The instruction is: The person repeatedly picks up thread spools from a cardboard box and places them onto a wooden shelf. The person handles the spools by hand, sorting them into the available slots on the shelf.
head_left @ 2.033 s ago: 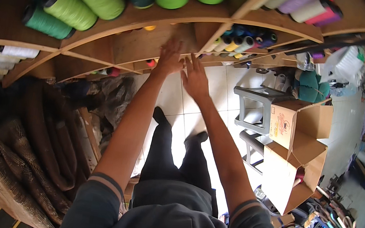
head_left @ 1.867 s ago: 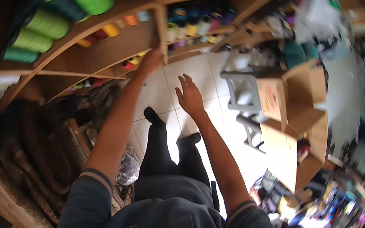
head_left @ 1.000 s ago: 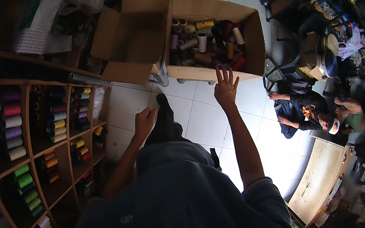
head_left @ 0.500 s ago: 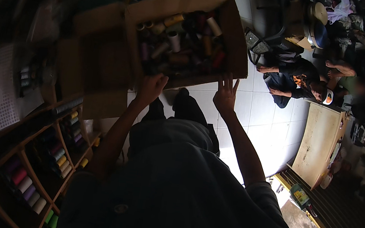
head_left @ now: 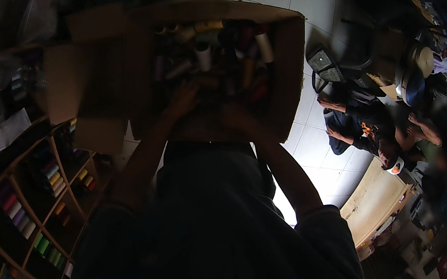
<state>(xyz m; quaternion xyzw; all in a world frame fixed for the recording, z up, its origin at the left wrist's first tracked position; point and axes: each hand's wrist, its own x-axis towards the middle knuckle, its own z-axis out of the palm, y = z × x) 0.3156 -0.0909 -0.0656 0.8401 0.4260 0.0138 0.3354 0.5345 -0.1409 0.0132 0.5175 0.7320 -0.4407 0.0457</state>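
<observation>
A brown cardboard box (head_left: 285, 79) full of jumbled thread spools is in front of me. My left hand (head_left: 184, 99) reaches over the near side into the box, fingers stretched toward the spools and apart as far as the dim light shows. Beside it, my right hand (head_left: 238, 119) is also inside, low by the near wall; shadow hides its fingers and anything in them. Past my hands lie a pale spool (head_left: 204, 56), a cream spool (head_left: 264, 46) and a yellow spool (head_left: 210, 25) among darker ones.
On my left, a wooden rack (head_left: 53, 142) holds spools sorted by colour in compartments. Open box flaps (head_left: 98, 134) jut out that way. At the right, people sit on the floor near a black bag (head_left: 326, 65) and a wooden board (head_left: 374, 201).
Both hands have gone from the box's near edge down into it. The box now appears closer to my body, and my view has shifted.
</observation>
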